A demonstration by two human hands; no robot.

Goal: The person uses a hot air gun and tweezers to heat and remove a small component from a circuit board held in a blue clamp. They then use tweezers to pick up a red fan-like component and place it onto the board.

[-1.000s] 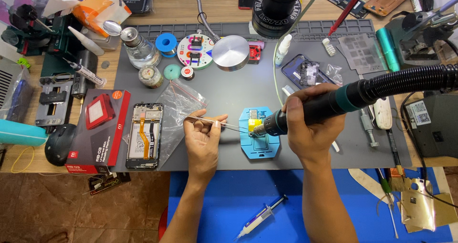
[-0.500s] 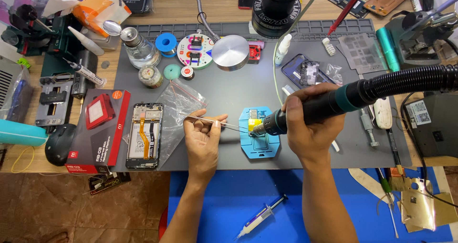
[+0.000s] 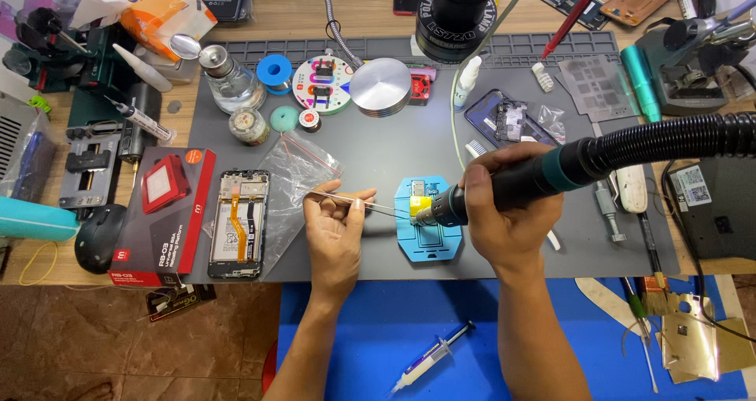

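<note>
My right hand [image 3: 504,212] grips a hot-air wand [image 3: 543,179] with a black ribbed hose [image 3: 677,137]. Its nozzle points down at a yellow-taped small board clamped on a blue fixture [image 3: 429,226] on the grey mat [image 3: 378,157]. My left hand [image 3: 335,228] pinches thin tweezers [image 3: 370,204], whose tips reach right to the board beside the nozzle. The part under the nozzle is hidden.
An opened phone [image 3: 239,224] and a red-and-black box [image 3: 161,212] lie left on the mat. A clear bag [image 3: 295,169], solder spool [image 3: 275,70], round metal disc [image 3: 380,86] and glass bottle [image 3: 228,82] sit behind. A syringe [image 3: 429,358] rests on the blue cloth; a microscope head [image 3: 465,15] hangs above.
</note>
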